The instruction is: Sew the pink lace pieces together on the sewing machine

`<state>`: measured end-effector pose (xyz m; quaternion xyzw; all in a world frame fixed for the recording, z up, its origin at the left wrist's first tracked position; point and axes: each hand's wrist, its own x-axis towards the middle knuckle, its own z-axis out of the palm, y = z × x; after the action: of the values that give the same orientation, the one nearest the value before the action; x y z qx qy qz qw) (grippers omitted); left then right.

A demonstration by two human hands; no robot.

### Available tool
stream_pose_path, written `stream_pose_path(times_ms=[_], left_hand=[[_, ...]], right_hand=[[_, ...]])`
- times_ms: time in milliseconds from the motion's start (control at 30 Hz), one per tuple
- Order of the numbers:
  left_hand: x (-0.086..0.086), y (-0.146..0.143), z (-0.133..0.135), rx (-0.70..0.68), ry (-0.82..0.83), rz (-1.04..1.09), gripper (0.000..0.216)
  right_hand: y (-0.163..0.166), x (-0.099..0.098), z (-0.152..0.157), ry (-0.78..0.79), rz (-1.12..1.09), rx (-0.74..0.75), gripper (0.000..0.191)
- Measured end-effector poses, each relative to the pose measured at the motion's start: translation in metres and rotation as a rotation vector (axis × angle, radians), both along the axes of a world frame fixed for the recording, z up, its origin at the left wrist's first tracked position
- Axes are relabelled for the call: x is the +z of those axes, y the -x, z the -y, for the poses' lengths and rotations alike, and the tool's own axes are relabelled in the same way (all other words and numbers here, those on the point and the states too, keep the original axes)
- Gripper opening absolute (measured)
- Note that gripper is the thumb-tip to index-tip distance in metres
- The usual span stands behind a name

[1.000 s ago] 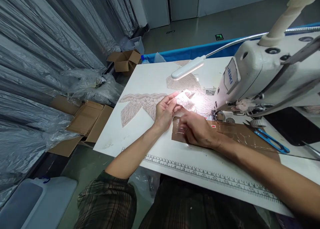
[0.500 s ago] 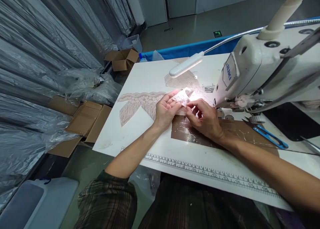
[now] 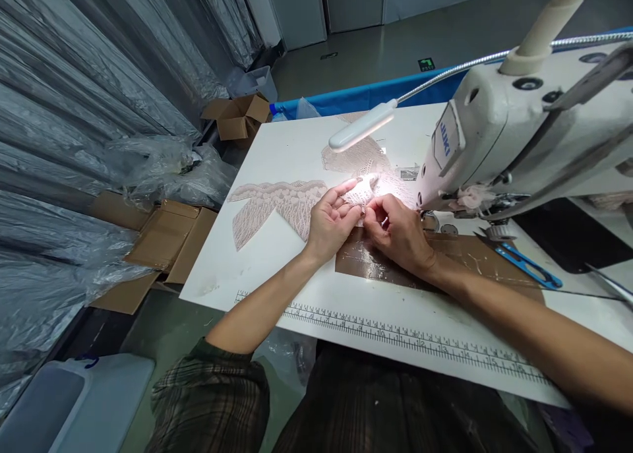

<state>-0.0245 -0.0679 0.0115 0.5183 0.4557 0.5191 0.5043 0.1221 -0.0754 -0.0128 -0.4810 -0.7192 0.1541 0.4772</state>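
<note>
A small lace piece sits under the lamp, pinched between the left hand and right hand, apparently by fingertips, glare blurs it. Bare white table lies leftward; the sewing machine crowds the right.

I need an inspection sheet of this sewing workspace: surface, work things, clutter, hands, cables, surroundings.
Surface: white table with printed ruler along the near edge and a brown sheet.
Work things: small lace piece under the lamp; larger lace panel lying flat; sewing machine.
Clutter: blue thread snips.
Hands: left hand and right hand both pinch the small lace piece.
Cables: nothing seen.
Surroundings: cardboard boxes, plastic-wrapped rolls, floor.
</note>
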Motion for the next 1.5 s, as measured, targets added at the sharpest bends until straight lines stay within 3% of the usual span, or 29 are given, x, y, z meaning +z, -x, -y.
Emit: stream_pose_path(times_ms=[133, 267, 400, 500, 567, 667, 767, 800, 833, 900, 1000, 1167, 1300, 1433, 1500], left_hand=[[0.009, 0.004, -0.003, -0.083, 0.025, 0.038, 0.053], [0.016, 0.011, -0.007, -0.166, 0.037, -0.013, 0.056], [0.013, 0.014, -0.006, -0.105, -0.105, -0.201, 0.051], [0.01, 0.013, -0.005, -0.026, -0.272, -0.347, 0.044], [0.009, 0.014, -0.006, -0.056, -0.286, -0.369, 0.043], [0.013, 0.016, -0.009, -0.176, -0.129, -0.195, 0.049], [0.018, 0.018, -0.013, -0.18, 0.052, 0.095, 0.046], [0.02, 0.018, -0.014, -0.15, 0.094, 0.17, 0.043], [0.02, 0.018, -0.016, -0.11, 0.126, 0.227, 0.041], [0.019, 0.017, -0.018, -0.009, 0.168, 0.279, 0.046], [0.014, 0.014, -0.019, 0.125, 0.224, 0.293, 0.063], [0.009, 0.01, -0.017, 0.139, 0.231, 0.333, 0.065], [0.007, 0.01, -0.016, 0.127, 0.14, 0.336, 0.062], [0.004, 0.011, -0.018, 0.132, 0.075, 0.345, 0.03], [0.002, 0.01, -0.018, 0.115, 0.092, 0.362, 0.018]], right_hand=[[0.002, 0.005, 0.0, 0.177, -0.157, 0.075, 0.013], [0.001, 0.008, 0.0, 0.169, -0.107, 0.074, 0.015], [0.004, 0.015, 0.001, 0.155, -0.088, 0.066, 0.016], [0.007, 0.026, 0.007, 0.214, -0.227, 0.13, 0.018], [0.004, 0.036, 0.017, 0.262, -0.348, 0.192, 0.019], [-0.01, 0.05, 0.041, 0.296, -0.372, 0.299, 0.017], [-0.03, 0.055, 0.063, 0.374, -0.04, 0.623, 0.032], [-0.036, 0.053, 0.066, 0.384, 0.089, 0.671, 0.039], [-0.042, 0.05, 0.066, 0.387, 0.182, 0.658, 0.044], [-0.048, 0.039, 0.059, 0.404, 0.235, 0.487, 0.046], [-0.044, 0.02, 0.041, 0.558, 0.014, 0.269, 0.04], [-0.011, 0.008, 0.021, 0.866, -0.688, 0.423, 0.036], [0.011, 0.008, 0.006, 0.81, -0.896, 0.293, 0.024], [0.017, 0.004, -0.009, 0.688, -0.923, 0.099, 0.026], [0.017, 0.002, -0.012, 0.637, -0.865, 0.09, 0.031]])
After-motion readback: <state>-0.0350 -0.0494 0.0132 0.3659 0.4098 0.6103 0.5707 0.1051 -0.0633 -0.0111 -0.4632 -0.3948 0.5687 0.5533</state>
